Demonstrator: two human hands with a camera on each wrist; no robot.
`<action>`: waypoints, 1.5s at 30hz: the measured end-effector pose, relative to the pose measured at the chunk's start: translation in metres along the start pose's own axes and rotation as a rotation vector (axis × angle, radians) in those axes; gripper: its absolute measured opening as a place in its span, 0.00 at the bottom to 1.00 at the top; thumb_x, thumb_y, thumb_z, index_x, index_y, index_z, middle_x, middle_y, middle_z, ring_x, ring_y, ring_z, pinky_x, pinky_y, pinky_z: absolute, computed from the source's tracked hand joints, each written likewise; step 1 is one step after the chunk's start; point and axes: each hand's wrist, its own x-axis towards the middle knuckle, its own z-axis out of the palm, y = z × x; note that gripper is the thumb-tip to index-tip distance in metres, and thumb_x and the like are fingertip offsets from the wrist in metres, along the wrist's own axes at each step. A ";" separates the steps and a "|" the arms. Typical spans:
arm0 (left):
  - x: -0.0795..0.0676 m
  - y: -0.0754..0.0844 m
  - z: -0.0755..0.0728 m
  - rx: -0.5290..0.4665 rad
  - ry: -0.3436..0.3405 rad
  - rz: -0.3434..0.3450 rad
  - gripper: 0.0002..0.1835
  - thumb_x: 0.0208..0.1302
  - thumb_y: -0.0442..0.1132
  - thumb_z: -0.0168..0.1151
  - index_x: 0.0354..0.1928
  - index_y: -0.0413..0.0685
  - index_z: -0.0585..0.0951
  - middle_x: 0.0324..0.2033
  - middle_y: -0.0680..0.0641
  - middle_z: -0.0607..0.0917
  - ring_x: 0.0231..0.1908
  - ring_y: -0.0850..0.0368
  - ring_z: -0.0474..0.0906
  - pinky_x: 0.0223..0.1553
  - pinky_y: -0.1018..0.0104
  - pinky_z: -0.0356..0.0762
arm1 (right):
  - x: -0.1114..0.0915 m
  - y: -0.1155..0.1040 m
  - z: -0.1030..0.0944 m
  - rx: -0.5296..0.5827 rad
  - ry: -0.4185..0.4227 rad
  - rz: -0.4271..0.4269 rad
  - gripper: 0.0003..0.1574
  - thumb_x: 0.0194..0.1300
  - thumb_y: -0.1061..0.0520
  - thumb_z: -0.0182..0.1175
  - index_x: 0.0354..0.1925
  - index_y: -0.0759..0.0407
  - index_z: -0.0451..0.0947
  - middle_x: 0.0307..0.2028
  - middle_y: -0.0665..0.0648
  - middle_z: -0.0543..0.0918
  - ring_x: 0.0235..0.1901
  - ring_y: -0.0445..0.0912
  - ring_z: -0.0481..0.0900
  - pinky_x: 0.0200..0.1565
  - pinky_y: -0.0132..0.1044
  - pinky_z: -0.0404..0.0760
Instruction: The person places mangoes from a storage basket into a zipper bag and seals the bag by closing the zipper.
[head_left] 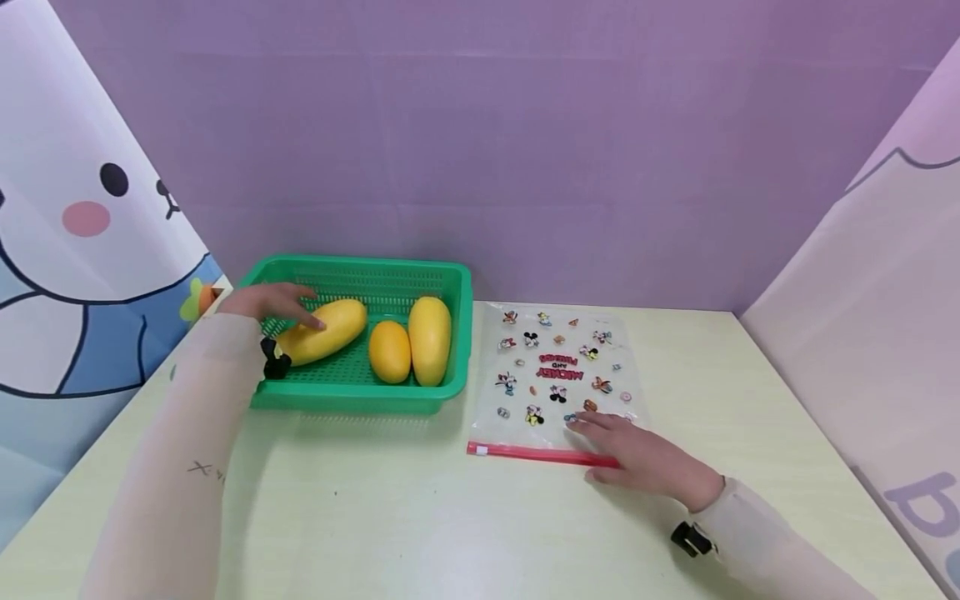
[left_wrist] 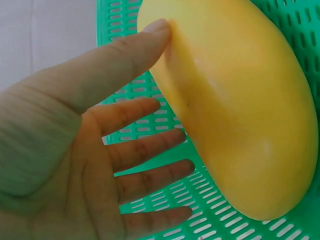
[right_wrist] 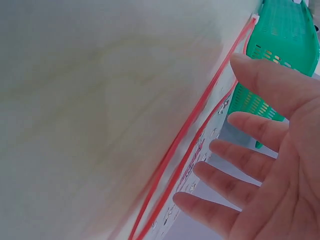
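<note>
A green plastic basket holds several yellow fruits that look like mangoes. Over its left side is my left hand, fingers spread and nearly straight. In the left wrist view its thumb tip meets the skin of the long left mango, while the other fingers reach along the fruit's side without curling round it. My right hand is at the lower right corner of a clear zip bag with cartoon prints and a red zip strip. Its fingers are extended and hold nothing.
A small rounder mango and another long mango lie side by side in the basket's right half. A white slider sits at the zip's left end. Behind the pale table rises a purple backdrop.
</note>
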 end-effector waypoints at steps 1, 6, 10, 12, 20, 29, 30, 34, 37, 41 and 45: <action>0.001 0.000 0.000 -0.005 -0.003 -0.006 0.47 0.62 0.57 0.59 0.71 0.35 0.51 0.69 0.27 0.44 0.65 0.24 0.40 0.58 0.28 0.52 | 0.000 0.000 0.000 -0.004 0.004 -0.003 0.40 0.57 0.53 0.67 0.65 0.61 0.66 0.64 0.63 0.69 0.63 0.60 0.65 0.57 0.54 0.71; 0.003 0.000 0.001 -0.017 -0.042 0.003 0.48 0.60 0.58 0.60 0.71 0.37 0.51 0.69 0.28 0.43 0.66 0.25 0.38 0.59 0.29 0.51 | 0.001 -0.002 0.000 -0.008 0.015 0.015 0.39 0.57 0.53 0.67 0.64 0.61 0.67 0.62 0.62 0.71 0.61 0.59 0.68 0.57 0.53 0.72; 0.002 0.001 0.000 -0.016 -0.070 0.008 0.47 0.61 0.57 0.59 0.71 0.36 0.52 0.69 0.28 0.41 0.66 0.25 0.38 0.60 0.29 0.51 | 0.002 -0.004 0.001 0.010 0.007 0.037 0.37 0.57 0.54 0.67 0.63 0.60 0.68 0.61 0.61 0.72 0.60 0.58 0.69 0.55 0.52 0.73; 0.000 0.003 -0.001 -0.021 -0.078 -0.001 0.47 0.61 0.57 0.60 0.71 0.37 0.51 0.69 0.28 0.41 0.66 0.25 0.37 0.60 0.29 0.50 | 0.002 -0.004 0.001 0.014 0.010 0.036 0.36 0.57 0.54 0.67 0.62 0.61 0.69 0.60 0.61 0.72 0.59 0.58 0.70 0.55 0.52 0.74; -0.001 0.001 -0.002 -0.013 -0.146 -0.044 0.51 0.60 0.57 0.61 0.72 0.36 0.47 0.68 0.26 0.41 0.65 0.24 0.44 0.58 0.32 0.58 | 0.002 -0.006 0.001 0.004 0.032 0.012 0.35 0.56 0.57 0.68 0.61 0.62 0.71 0.59 0.60 0.74 0.58 0.58 0.71 0.55 0.52 0.74; 0.005 -0.006 -0.004 0.007 -0.207 -0.002 0.52 0.59 0.52 0.64 0.71 0.30 0.44 0.67 0.23 0.41 0.61 0.22 0.55 0.58 0.35 0.60 | 0.004 -0.006 0.000 -0.026 0.043 -0.005 0.33 0.55 0.58 0.68 0.59 0.64 0.72 0.55 0.60 0.77 0.55 0.57 0.74 0.54 0.50 0.75; 0.005 -0.007 -0.004 0.002 -0.202 -0.008 0.52 0.59 0.52 0.64 0.71 0.31 0.45 0.67 0.23 0.41 0.62 0.22 0.53 0.59 0.35 0.60 | 0.004 -0.006 0.000 -0.028 0.043 -0.008 0.33 0.55 0.58 0.68 0.58 0.64 0.72 0.55 0.60 0.77 0.55 0.57 0.75 0.54 0.50 0.75; 0.003 -0.012 -0.003 -0.025 -0.187 -0.035 0.53 0.57 0.53 0.65 0.71 0.33 0.46 0.68 0.25 0.40 0.65 0.23 0.43 0.60 0.33 0.55 | 0.006 -0.006 0.001 -0.026 0.048 -0.019 0.31 0.55 0.60 0.68 0.57 0.65 0.73 0.54 0.60 0.78 0.54 0.56 0.76 0.53 0.50 0.76; 0.003 -0.014 -0.002 -0.037 -0.197 -0.035 0.53 0.58 0.53 0.65 0.71 0.32 0.45 0.67 0.24 0.40 0.64 0.23 0.45 0.60 0.33 0.55 | 0.006 -0.005 0.002 -0.026 0.050 -0.019 0.30 0.54 0.61 0.68 0.56 0.65 0.74 0.52 0.60 0.79 0.52 0.55 0.77 0.52 0.49 0.77; 0.002 -0.013 -0.002 -0.031 -0.214 -0.024 0.52 0.60 0.52 0.63 0.71 0.31 0.44 0.67 0.23 0.41 0.62 0.22 0.52 0.59 0.34 0.58 | 0.007 -0.004 0.003 -0.029 0.050 -0.016 0.29 0.54 0.62 0.68 0.55 0.64 0.75 0.51 0.59 0.80 0.50 0.54 0.78 0.50 0.47 0.78; 0.000 -0.012 -0.002 -0.037 -0.195 -0.038 0.52 0.59 0.52 0.64 0.71 0.32 0.45 0.67 0.24 0.40 0.64 0.23 0.45 0.60 0.33 0.55 | 0.008 -0.004 0.002 -0.028 0.050 -0.026 0.24 0.54 0.63 0.68 0.50 0.62 0.78 0.46 0.55 0.82 0.45 0.49 0.79 0.47 0.44 0.79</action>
